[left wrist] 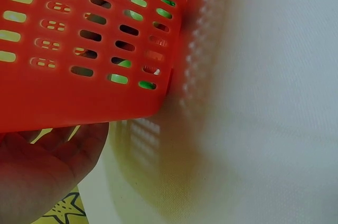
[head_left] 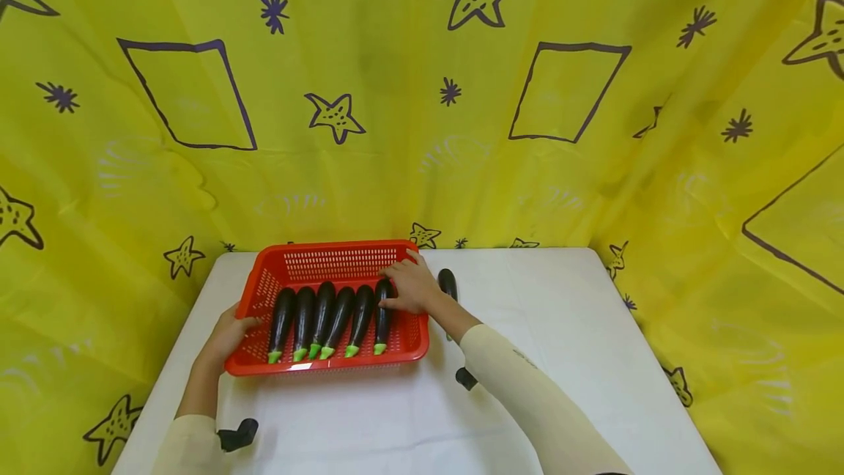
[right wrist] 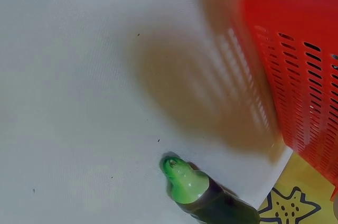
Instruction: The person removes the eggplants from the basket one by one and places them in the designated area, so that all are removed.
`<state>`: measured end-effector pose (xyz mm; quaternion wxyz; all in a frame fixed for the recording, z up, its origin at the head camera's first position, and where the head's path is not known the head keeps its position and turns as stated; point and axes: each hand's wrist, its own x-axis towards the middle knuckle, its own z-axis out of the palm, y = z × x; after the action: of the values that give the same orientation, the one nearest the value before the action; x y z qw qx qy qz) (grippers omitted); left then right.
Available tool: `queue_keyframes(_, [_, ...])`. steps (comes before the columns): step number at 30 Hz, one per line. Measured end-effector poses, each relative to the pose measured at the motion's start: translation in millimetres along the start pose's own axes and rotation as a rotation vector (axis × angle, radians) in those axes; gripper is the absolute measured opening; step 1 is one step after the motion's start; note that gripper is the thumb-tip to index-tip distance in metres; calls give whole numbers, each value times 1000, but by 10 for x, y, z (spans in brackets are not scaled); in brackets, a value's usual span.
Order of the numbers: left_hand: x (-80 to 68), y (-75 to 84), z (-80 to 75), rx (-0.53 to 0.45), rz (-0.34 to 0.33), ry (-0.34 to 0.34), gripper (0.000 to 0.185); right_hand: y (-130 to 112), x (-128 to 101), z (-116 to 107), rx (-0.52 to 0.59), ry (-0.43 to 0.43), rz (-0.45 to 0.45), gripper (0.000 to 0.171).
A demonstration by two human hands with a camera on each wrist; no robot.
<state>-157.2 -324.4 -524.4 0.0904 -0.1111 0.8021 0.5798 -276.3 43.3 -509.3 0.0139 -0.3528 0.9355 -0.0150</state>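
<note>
A red perforated plastic basket (head_left: 349, 249) holds several dark purple eggplants (head_left: 323, 314) with green stem ends, lying side by side. My left hand (head_left: 227, 332) grips the basket's left wall, thumb over the rim inside and fingers outside against the wall, as the left wrist view shows. My right hand (head_left: 412, 284) reaches over the right rim. Its fingers and thumb are around the far end of the rightmost eggplant (head_left: 382, 328) in the basket. Another eggplant (right wrist: 216, 203) lies on the table just right of the basket, partly hidden by the right forearm in the head view.
The basket stands on a white-covered table (head_left: 343, 424), towards its back left. A yellow curtain (head_left: 382, 189) with drawn stars and shapes surrounds the table's back and sides. Black straps (head_left: 239, 435) hang at both wrists.
</note>
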Motion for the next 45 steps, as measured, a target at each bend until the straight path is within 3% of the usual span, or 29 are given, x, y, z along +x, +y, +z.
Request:
queue_keyframes(8, [-8,8,1,-3,-17,-5,57,27,-7,42,41,42,-25,62])
queue_keyframes(12, [-14,24,19,-9,-10,-12,57,58,-31,24,152,77,-51,56])
queue_keyframes(26, [-34,50,42,36,-2,-13,55,93,-101,-76,526,61,-93,51])
queue_keyframes(31, [-3,57,37,40,5,-16,55,17,-135,-117,653,76,-107,58])
queue_keyframes(37, [-1,47,15,34,0,-25,58,-96,-134,-150,694,80,-172,62])
queue_keyframes(45, [-3,27,-2,40,-7,-19,59,-174,-125,-132,777,71,-170,64])
